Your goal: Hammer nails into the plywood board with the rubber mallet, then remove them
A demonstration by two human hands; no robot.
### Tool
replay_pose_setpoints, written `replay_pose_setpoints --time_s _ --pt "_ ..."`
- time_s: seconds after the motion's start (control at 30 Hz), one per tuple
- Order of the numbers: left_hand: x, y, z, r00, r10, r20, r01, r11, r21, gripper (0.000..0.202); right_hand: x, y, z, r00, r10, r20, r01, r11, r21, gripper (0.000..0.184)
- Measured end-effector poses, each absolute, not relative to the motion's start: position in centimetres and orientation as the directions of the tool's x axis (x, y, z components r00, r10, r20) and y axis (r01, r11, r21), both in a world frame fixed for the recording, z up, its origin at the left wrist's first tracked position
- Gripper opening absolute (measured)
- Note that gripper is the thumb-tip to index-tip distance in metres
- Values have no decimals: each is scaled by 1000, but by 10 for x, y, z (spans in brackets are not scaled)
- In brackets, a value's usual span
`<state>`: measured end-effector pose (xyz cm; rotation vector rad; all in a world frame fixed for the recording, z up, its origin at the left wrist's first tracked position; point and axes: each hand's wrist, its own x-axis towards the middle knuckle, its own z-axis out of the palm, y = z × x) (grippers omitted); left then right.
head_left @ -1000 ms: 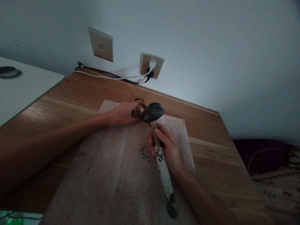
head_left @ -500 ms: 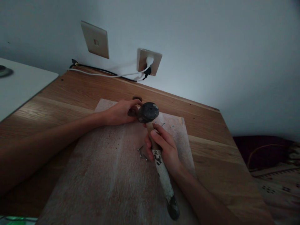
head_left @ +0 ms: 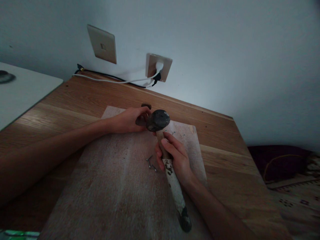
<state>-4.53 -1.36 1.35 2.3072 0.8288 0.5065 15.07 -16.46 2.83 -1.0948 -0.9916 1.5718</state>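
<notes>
My right hand [head_left: 175,158] is wrapped round the pale wooden handle of a hammer [head_left: 172,176], close below its dark round head [head_left: 158,120]. The head hangs just above a worn wooden board [head_left: 112,186] on the table. My left hand [head_left: 130,120] rests on the board's far edge, fingers pinched right under the hammer head; what they pinch is hidden behind the head. A few loose nails [head_left: 150,162] lie on the board left of my right hand.
The board lies on a brown wooden table [head_left: 75,96] pushed against a white wall. Two wall plates, one socket [head_left: 159,67] with white and black cables along the table's back edge. A white surface [head_left: 22,93] adjoins at left. Patterned floor at right.
The hammer head dipped slightly toward my left fingers and sits a little lower and further left than a second ago. My left hand stayed in place.
</notes>
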Motion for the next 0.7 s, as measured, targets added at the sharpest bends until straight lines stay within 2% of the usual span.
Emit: replay_pose_setpoints --time_s 0.1,0.2,0.3,0.37,0.7 --pt "-47 -18 25 754 637 161 438 -670 599 25 153 -168 33 -65 987 -144 -245 -156 -957 31" --pt "-46 -35 42 883 452 123 313 -764 564 8 157 -169 36 -6 996 -85 -286 -83 -954 30" --pt "-41 -59 55 971 239 -19 201 -767 609 12 161 -168 38 -16 999 -36 -352 -39 -935 30" --pt "-38 -72 58 981 177 -79 189 -780 596 17 163 -166 39 -20 999 -32 -374 -38 -927 29" --pt "-36 -76 48 978 204 -46 197 -825 529 11 161 -163 39 -26 998 -56 -392 -61 -918 27"
